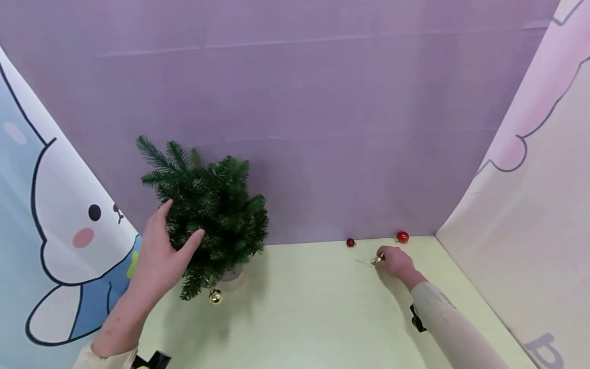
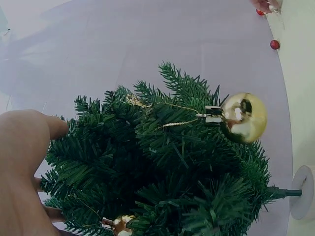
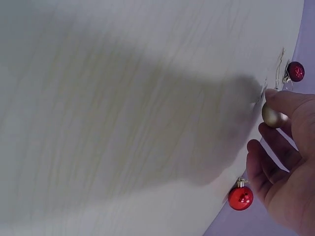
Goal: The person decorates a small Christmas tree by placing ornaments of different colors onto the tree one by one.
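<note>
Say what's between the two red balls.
In the right wrist view, the right hand, pinching a gold ball, shows between the dark red ball and the bright red ball.

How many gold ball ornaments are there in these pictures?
3. One shiny gold ball ornament and a second, partly covered gold ball hang on the green artificial tree; the third gold ball is held by the right hand. More may be hidden inside the tree.
</note>
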A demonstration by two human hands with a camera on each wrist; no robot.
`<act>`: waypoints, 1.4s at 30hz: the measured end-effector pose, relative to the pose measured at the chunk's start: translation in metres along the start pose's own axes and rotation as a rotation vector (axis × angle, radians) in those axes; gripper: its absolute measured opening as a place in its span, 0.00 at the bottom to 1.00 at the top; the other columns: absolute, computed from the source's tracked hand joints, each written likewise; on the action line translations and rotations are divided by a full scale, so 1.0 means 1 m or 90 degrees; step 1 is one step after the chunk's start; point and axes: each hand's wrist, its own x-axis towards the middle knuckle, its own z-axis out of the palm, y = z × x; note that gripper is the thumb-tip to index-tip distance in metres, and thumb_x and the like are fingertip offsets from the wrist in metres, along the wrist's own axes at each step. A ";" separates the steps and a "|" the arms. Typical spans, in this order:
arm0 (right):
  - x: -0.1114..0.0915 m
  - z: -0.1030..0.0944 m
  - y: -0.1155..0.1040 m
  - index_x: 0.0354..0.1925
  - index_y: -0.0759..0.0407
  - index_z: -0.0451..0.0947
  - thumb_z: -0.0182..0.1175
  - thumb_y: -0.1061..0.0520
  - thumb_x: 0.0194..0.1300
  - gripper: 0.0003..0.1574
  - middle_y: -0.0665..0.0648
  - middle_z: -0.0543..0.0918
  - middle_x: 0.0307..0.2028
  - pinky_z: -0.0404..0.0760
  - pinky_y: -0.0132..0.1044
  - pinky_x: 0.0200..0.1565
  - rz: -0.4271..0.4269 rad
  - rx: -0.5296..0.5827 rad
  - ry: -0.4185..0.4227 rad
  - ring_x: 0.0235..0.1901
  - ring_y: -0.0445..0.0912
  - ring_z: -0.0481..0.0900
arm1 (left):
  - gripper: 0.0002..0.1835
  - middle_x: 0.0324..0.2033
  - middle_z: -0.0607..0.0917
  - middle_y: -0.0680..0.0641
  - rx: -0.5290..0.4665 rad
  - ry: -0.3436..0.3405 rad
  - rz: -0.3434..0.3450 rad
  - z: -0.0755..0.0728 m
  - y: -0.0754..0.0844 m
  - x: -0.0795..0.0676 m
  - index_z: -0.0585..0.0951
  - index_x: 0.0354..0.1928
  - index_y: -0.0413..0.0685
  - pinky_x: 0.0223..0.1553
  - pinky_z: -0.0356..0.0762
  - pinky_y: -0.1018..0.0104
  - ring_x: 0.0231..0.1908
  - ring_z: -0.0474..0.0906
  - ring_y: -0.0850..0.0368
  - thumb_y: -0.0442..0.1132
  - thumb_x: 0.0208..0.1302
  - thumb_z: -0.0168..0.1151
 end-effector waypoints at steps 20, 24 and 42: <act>0.020 -0.003 -0.038 0.36 0.54 0.81 0.71 0.48 0.56 0.15 0.47 0.82 0.31 0.76 0.39 0.31 -0.062 0.075 0.010 0.29 0.41 0.77 | 0.39 0.76 0.41 0.50 -0.089 -0.013 -0.002 0.001 -0.007 -0.002 0.38 0.77 0.68 0.61 0.40 0.27 0.73 0.36 0.43 0.46 0.75 0.50; 0.015 -0.006 -0.056 0.34 0.53 0.81 0.71 0.48 0.56 0.13 0.46 0.82 0.30 0.75 0.39 0.31 -0.102 0.092 0.037 0.29 0.41 0.77 | 0.38 0.76 0.41 0.50 -0.107 -0.020 -0.004 0.002 -0.009 -0.003 0.38 0.77 0.66 0.62 0.40 0.27 0.73 0.37 0.42 0.45 0.76 0.47; -0.009 -0.029 -0.152 0.33 0.51 0.81 0.73 0.50 0.55 0.11 0.42 0.82 0.27 0.75 0.34 0.28 -0.249 0.156 0.051 0.24 0.36 0.76 | 0.42 0.75 0.43 0.39 -0.115 -0.060 -0.035 0.003 -0.012 -0.006 0.34 0.76 0.69 0.53 0.53 0.23 0.72 0.40 0.35 0.47 0.74 0.51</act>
